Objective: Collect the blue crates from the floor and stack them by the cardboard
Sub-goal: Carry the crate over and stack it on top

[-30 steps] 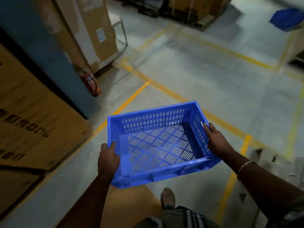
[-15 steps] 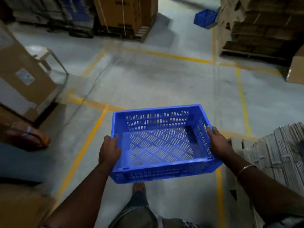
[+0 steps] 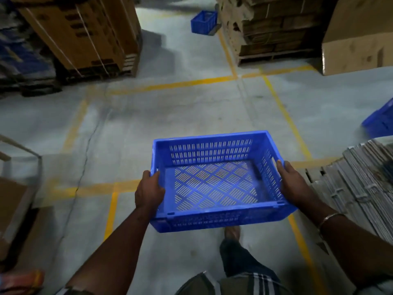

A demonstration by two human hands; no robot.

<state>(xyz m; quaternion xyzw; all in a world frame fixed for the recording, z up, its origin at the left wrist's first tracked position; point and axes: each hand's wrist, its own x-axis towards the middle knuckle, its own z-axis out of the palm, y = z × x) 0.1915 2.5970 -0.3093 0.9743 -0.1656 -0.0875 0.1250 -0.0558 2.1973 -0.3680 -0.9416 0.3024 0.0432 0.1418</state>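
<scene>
I carry an empty blue slotted crate level in front of me, above the concrete floor. My left hand grips its left rim and my right hand grips its right rim. A second blue crate sits on the floor far ahead, beside a tall stack of flattened cardboard on a pallet. Part of a third blue crate shows at the right edge. A pile of flattened cardboard sheets lies close on my right.
Strapped brown cartons stand on a pallet at the far left. A large brown box is at the far right. A metal frame and cardboard are at my left. Yellow lines cross the floor. My foot is under the crate.
My view has swung right and moved forward across the floor. The far crate and cardboard stack are now nearer and more central, and a third crate has come into view at the right.
</scene>
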